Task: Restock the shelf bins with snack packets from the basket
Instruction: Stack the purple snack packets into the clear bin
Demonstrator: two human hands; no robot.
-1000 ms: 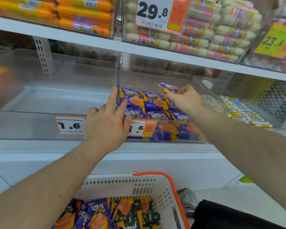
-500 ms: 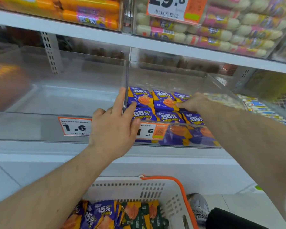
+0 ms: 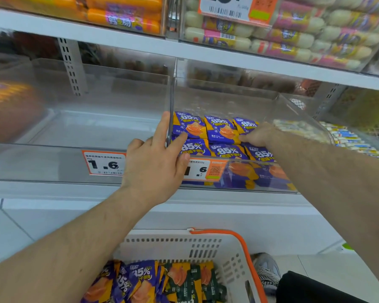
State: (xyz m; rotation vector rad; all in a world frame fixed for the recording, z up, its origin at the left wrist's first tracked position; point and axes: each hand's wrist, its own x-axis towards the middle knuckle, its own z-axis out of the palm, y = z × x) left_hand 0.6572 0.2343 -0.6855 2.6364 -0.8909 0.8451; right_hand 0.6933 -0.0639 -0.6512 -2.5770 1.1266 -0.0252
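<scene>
Snack packets [image 3: 219, 130] sit flat in two rows in the right clear shelf bin [image 3: 293, 110], at 12 o'clock from centre frame; purple/orange, long axes running front to back, front row pressed against the bin's front wall. Right hand [image 3: 257, 134] is inside the bin at 1 o'clock, knuckles up, fingers curled down onto the right-hand packets of the rows; whether it pinches one or just presses them flat I cannot tell, fingertips are hidden. Left hand [image 3: 155, 158] is at 11 o'clock of that, gripping the clear divider [image 3: 170, 110] between the two bins: index finger straight up the left face, thumb on the right face touching the back-left packet, other fingers folded over the front wall. Judgement: it braces the divider while the right hand seats stock. Left bin [image 3: 74, 127] at 10 o'clock looks bare of packets. Basket [image 3: 206, 248] at 6 o'clock, directly below both hands, holds more stock: purple packets [image 3: 138, 281] on its left, green ones [image 3: 190, 278] to their right, standing on edge. Right hand is nearer the filled rows; left hand is nearer the basket's purple stack but occupied. Next reach is likely straight down, 12 to 6, and back up over the bin's front wall. In the way: front wall with price tags [image 3: 105, 162], and the shelf above [image 3: 228, 55] limiting headroom. Bin's right wall flares out at 2 o'clock, with other goods just beyond.
</scene>
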